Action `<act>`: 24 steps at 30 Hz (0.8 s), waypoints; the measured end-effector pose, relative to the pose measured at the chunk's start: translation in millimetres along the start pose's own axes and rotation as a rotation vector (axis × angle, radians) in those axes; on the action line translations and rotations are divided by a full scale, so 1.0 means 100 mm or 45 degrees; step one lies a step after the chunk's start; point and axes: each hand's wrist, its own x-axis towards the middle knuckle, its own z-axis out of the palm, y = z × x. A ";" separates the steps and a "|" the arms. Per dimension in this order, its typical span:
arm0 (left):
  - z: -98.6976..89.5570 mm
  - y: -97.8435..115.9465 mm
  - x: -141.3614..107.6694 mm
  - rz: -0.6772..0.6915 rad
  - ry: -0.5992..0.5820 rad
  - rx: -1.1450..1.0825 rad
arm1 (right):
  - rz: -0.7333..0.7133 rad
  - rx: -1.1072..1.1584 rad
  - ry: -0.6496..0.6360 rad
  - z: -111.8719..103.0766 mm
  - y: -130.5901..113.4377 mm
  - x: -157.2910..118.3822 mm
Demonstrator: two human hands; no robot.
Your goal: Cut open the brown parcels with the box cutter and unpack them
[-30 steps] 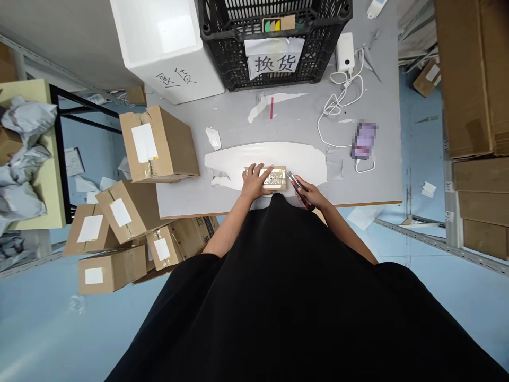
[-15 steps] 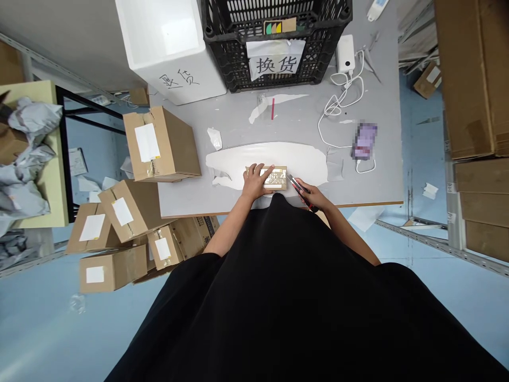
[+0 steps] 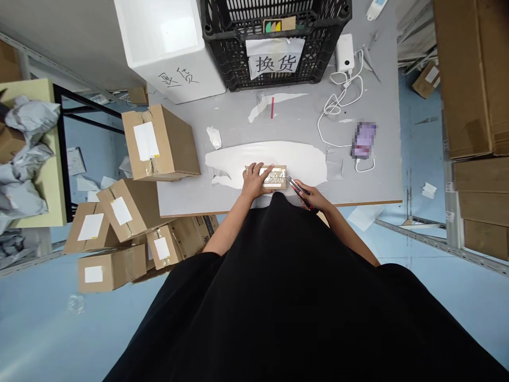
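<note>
My left hand [image 3: 253,182] is wrapped over the left part of a small cardboard box [image 3: 280,178], thumb and fingers gripping it against the table. The box has a white label with dark print, partly covered by my fingers. In my right hand [image 3: 317,199] is a black and red utility knife [image 3: 299,191], its blade pointing up and left at the box's right end. Whether the blade touches the box I cannot tell. Beneath the box lies a white sheet [image 3: 302,156] on the grey table [image 3: 186,200].
A taped carton [image 3: 175,140] stands on the table's left; more cartons [image 3: 127,209] are piled beside it below. At the back are a white bin [image 3: 186,79] and a black crate [image 3: 274,82]. A phone [image 3: 363,140] on a white cable [image 3: 334,144] lies right.
The utility knife in my right hand has shifted very slightly at the box's right end. My left hand keeps its hold on the box.
</note>
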 end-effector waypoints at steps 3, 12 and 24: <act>0.02 -0.01 0.00 0.004 0.013 -0.002 | 0.000 0.020 -0.027 0.02 0.00 -0.02; 0.00 0.00 0.00 -0.004 -0.001 0.001 | 0.003 0.015 -0.020 0.06 0.06 -0.07; -0.01 -0.01 -0.02 0.039 0.002 0.035 | 0.046 0.031 -0.046 0.01 0.12 -0.16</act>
